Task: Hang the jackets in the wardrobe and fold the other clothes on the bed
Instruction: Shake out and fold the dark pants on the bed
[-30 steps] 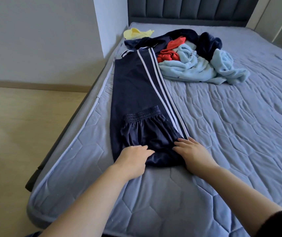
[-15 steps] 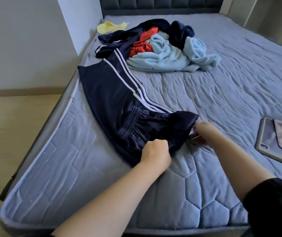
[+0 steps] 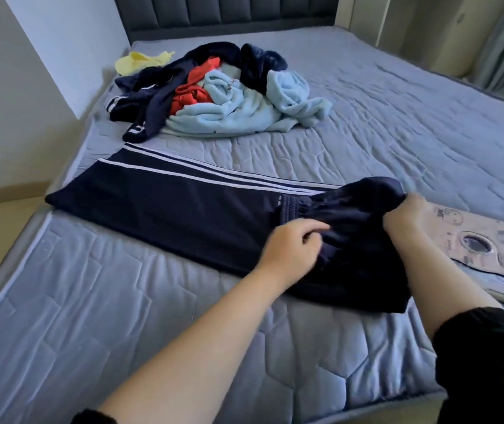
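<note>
While the pants lie across the bed by its foot edge, the left hand and right hand grip their waist. Folding them seems next: waist over legs.

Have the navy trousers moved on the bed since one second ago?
Yes. The navy trousers have swung away from the clothes pile and now lie across the mattress, not along its left edge.

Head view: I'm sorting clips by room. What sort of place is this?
Most likely a home bedroom: a quilted mattress with a padded headboard, a pile of loose clothes on it, and navy track pants spread across it.
</note>
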`<state>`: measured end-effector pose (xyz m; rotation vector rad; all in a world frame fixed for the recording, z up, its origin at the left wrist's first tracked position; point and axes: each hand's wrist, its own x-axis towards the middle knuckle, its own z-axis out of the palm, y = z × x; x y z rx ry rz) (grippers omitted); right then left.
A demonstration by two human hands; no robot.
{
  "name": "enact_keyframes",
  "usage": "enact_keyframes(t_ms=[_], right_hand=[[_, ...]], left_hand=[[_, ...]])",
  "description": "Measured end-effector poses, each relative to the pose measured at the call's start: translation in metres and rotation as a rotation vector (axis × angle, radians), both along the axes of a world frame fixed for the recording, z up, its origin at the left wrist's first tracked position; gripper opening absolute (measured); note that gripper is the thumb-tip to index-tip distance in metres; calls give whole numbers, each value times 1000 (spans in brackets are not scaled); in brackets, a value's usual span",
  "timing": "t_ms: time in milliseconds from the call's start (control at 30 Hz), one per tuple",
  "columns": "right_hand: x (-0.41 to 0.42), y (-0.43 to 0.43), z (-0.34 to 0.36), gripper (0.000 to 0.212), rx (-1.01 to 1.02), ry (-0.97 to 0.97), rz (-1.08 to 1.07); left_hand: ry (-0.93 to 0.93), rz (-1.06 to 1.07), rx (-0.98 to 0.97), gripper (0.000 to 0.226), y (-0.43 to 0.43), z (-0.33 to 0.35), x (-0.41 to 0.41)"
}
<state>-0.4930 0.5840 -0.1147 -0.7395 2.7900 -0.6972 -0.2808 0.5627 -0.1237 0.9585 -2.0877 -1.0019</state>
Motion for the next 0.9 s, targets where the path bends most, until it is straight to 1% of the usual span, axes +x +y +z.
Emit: enact_keyframes(t_ms=[33, 67, 100, 133, 167, 233, 267, 333, 400, 467, 500, 600, 667, 800, 867, 900], right_hand=[[-1, -1, -1, 50, 92, 72, 42], [3, -3, -1, 60, 155, 148, 88], [10, -7, -1, 67, 184, 220, 143], [21, -13, -2, 67, 188, 285, 211], [36, -20, -3, 63, 183, 320, 296], [74, -37, -7, 53, 159, 315, 491], [93, -45, -9, 49, 143, 304, 570], [130, -62, -13, 43, 117, 296, 689], [161, -77, -20, 45, 116, 296, 783], [189, -92, -32, 47, 137, 297, 851], [201, -99, -39, 47, 156, 303, 887], [224, -123, -62, 49, 210, 317, 980], [229, -146, -69, 53, 199, 295, 977], [239, -200, -65, 66, 147, 202, 986], [245, -227, -59, 68, 140, 164, 986], [248, -240, -56, 67, 137, 136, 975]], left_hand=[[54, 132, -90, 30, -7, -5, 15], [80, 268, -127, 31, -14, -12, 32], [89, 410, -105, 31, -23, -20, 52], [82, 555, -36, 33, -32, -30, 72], [67, 693, 58, 34, -40, -41, 94], [68, 926, 229, 36, -53, -60, 131], [111, 1014, 284, 38, -59, -64, 143], [262, 1143, 344, 42, -70, -63, 154], [420, 1190, 393, 48, -85, -59, 157], [506, 1176, 417, 56, -99, -56, 162], [505, 1161, 409, 59, -106, -56, 166], [406, 1147, 347, 66, -132, -58, 189], [429, 1146, 356, 63, -156, -58, 209], [560, 1074, 445, 42, -204, -62, 245], [518, 1061, 405, 38, -222, -61, 259], [428, 1051, 350, 38, -231, -59, 265]])
